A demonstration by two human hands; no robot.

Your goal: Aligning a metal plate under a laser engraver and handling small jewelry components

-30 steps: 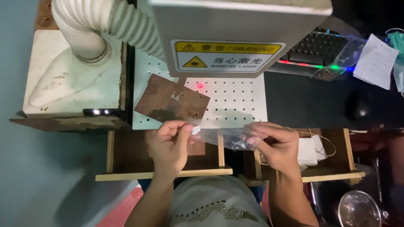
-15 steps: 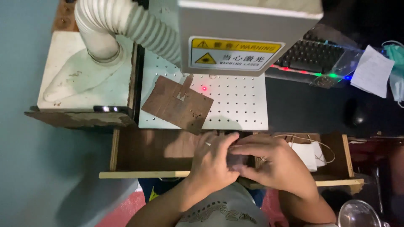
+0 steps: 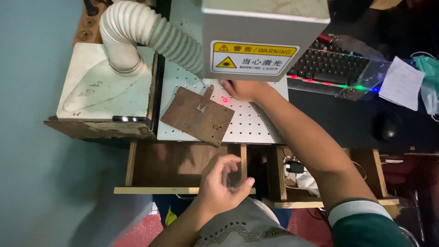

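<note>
The right hand [image 3: 242,89] reaches under the grey machine head [image 3: 265,36] onto the perforated white plate [image 3: 256,121], its grip hidden, while the left hand [image 3: 219,183] loosely pinches a small clear plastic bag [image 3: 234,176] above the drawer [image 3: 183,167].

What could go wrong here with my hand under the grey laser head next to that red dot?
1. The right hand lies on the white perforated metal plate beneath the grey laser head, close to the red light dot; if the beam fired, fingers might be burned.
2. The brown wooden board overhangs the plate's front edge, so a nudge might tip it into the open wooden drawer.
3. The left hand loosely cups a small clear item; it could slip.
</note>
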